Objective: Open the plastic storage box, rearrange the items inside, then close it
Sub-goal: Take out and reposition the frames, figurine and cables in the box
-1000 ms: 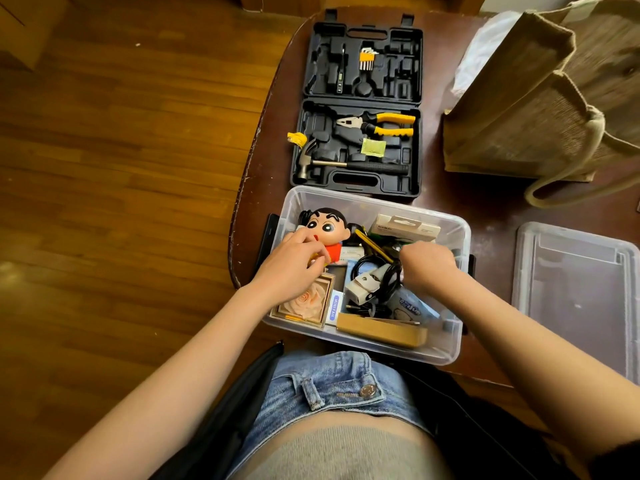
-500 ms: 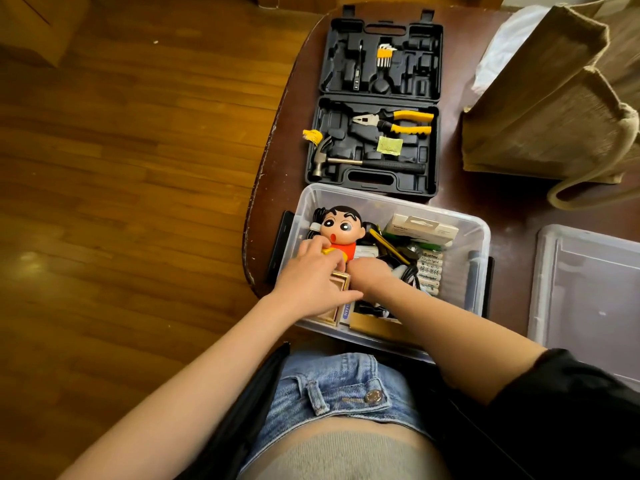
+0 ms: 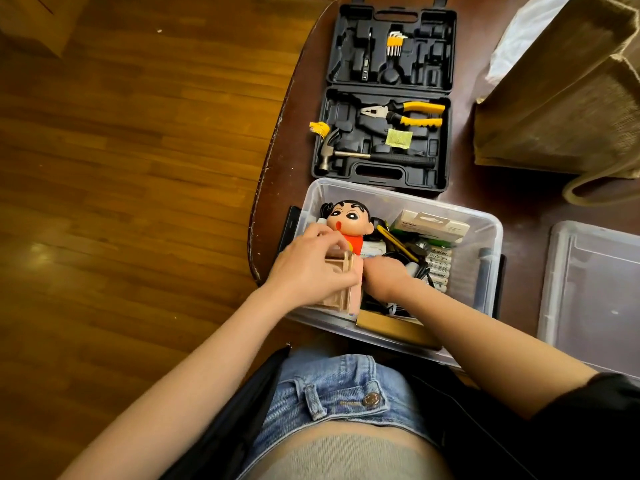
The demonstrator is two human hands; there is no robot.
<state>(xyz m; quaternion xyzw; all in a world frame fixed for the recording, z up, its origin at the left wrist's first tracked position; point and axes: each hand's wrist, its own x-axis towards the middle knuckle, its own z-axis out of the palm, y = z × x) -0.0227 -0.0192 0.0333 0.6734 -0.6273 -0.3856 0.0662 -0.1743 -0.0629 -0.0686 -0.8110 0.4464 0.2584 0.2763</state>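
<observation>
The clear plastic storage box (image 3: 493, 237) stands open on the dark table, right in front of me. Its lid (image 3: 595, 292) lies apart to the right. My left hand (image 3: 308, 271) grips a wooden picture frame (image 3: 341, 296) and holds it tilted up on edge at the box's near left corner. Close beside the frame, my right hand (image 3: 384, 275) reaches down into the box with its fingers hidden. Also inside are a cartoon doll (image 3: 349, 220), a row of batteries (image 3: 438, 268), a white carton (image 3: 429, 225), black cables and a tan flat box (image 3: 388, 323).
An open black tool case (image 3: 384, 133) with a hammer and yellow pliers lies just behind the box. A jute bag (image 3: 561, 98) stands at the back right. The table's rounded edge (image 3: 258, 237) drops to wooden floor on the left.
My right hand crossed from the box's middle over to the frame. My left hand has tipped the frame from lying flat up onto its edge.
</observation>
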